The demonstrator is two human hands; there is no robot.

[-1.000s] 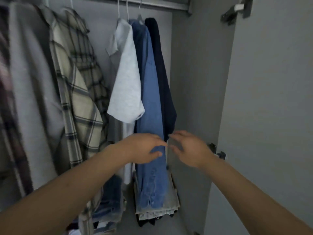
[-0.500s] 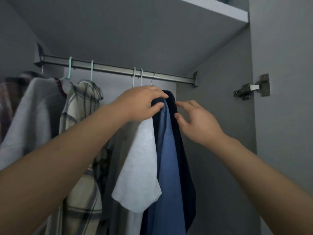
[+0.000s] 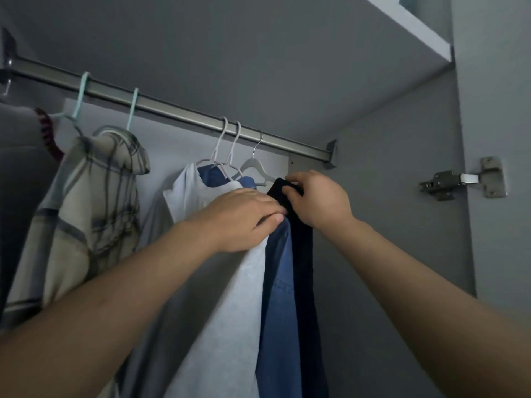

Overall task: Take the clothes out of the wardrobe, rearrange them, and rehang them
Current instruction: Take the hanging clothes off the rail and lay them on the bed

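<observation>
At the far left of the grey metal rail (image 3: pixel 172 110), a cream plaid shirt (image 3: pixel 94 202) hangs on a pale teal plastic hanger (image 3: pixel 132 110). Further right hang a light grey T-shirt (image 3: pixel 230 297) and a blue denim shirt (image 3: pixel 280 282). The left hand (image 3: pixel 244 219) rests on their shoulders with fingers curled loosely, pushing them aside. The right hand (image 3: pixel 316 199) pinches the top of the dark navy garment (image 3: pixel 304 268), rightmost on the rail. The removal step appears underway; next, its hanger hook likely needs lifting clear. Half a second ago the right hand was open beside the navy cloth; now it grips it.
</observation>
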